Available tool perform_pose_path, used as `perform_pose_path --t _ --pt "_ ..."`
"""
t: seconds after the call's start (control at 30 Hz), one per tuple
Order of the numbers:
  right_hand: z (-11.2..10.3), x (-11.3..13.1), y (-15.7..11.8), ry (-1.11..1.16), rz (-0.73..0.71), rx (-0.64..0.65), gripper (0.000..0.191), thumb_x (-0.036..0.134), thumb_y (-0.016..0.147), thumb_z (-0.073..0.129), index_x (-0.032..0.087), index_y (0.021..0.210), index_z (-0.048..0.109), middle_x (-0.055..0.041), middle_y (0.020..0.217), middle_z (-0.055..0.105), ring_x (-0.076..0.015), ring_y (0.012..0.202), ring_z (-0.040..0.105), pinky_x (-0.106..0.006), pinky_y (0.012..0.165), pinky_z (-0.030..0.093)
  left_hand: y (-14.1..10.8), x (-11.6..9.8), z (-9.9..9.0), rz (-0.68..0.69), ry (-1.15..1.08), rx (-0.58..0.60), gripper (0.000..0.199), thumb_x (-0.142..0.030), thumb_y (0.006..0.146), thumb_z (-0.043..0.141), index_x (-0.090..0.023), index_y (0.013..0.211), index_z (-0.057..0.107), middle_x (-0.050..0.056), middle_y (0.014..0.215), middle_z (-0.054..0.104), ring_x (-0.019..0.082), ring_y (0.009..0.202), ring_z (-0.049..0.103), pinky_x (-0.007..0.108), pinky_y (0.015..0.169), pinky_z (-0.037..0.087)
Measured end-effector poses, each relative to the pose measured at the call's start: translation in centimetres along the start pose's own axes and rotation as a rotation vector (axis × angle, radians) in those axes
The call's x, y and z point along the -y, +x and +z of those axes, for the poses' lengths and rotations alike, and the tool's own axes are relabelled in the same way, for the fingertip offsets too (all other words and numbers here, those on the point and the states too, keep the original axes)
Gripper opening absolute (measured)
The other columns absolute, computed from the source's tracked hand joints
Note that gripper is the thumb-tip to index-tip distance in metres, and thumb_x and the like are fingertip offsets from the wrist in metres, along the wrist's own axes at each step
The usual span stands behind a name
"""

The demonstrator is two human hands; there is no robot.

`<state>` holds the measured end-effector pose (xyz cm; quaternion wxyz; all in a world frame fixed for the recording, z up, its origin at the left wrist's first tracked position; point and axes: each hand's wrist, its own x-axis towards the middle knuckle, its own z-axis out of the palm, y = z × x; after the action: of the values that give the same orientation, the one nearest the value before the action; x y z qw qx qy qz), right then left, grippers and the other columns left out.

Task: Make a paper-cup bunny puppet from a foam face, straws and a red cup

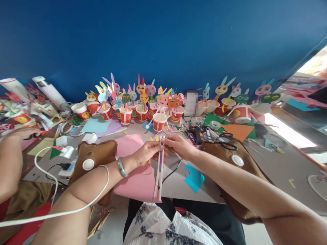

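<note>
My left hand (149, 152) pinches the upper part of some long, narrow paper strips (159, 173), white with a purple stretch, that hang down toward the table's front edge. Close beside it, my right hand (178, 145) has its thumb and fingers closed on the top end of the same strips. Yellow paper tips show just behind my left fingers; what they belong to is mostly hidden. Under the left hand and the strips lies a large pink paper sheet (133, 177). A cut blue paper piece (194, 178) rests on the table right of the strips.
Red and white paper cups (159, 122) with paper rabbit faces line the blue wall. Scissors (227, 145), tape (215, 125) and brown cushions (95, 149) lie around. A white cable (43, 166) crosses my left arm. At far left is another person's arm (10, 163).
</note>
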<state>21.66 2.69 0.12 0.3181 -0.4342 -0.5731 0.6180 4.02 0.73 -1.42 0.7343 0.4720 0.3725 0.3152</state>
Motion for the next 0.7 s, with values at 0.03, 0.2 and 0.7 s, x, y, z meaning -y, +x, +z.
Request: perform_pose_path --t 0.03,0.2,0.7 --pt "0.2 -0.2 0.2 0.086 0.022 0.005 0.051 0.064 0.069 0.074 0.016 0.069 0.057 0.0046 0.057 0.050 -0.0040 0.045 0.033 -0.023 0.044 0.018 0.0 -0.1 0.1 -0.011 0.002 -0.011 0.042 -0.050 0.076 0.075 -0.012 0.092 0.068 0.008 0.080 0.074 0.017 0.060 0.070 0.027 0.057 0.055" --pt "0.1 -1.3 0.8 0.270 0.074 -0.015 0.043 0.051 0.066 0.082 0.017 0.066 0.056 0.0070 0.048 0.046 -0.0037 0.042 0.031 -0.023 0.044 0.017 0.2 0.0 0.3 -0.079 -0.031 -0.018 0.037 -0.046 0.075 0.077 -0.012 0.089 0.068 0.007 0.075 0.073 0.019 0.057 0.071 0.029 0.056 0.057" --pt "0.4 -3.1 0.4 0.316 0.080 -0.120 0.043 0.048 0.067 0.083 0.018 0.062 0.054 0.0066 0.050 0.048 -0.0049 0.043 0.038 -0.022 0.043 0.025 0.3 0.6 1.3 -0.225 -0.204 -0.047 0.022 -0.021 0.098 0.046 -0.010 0.102 0.064 0.011 0.077 0.074 0.020 0.065 0.074 0.032 0.065 0.061"
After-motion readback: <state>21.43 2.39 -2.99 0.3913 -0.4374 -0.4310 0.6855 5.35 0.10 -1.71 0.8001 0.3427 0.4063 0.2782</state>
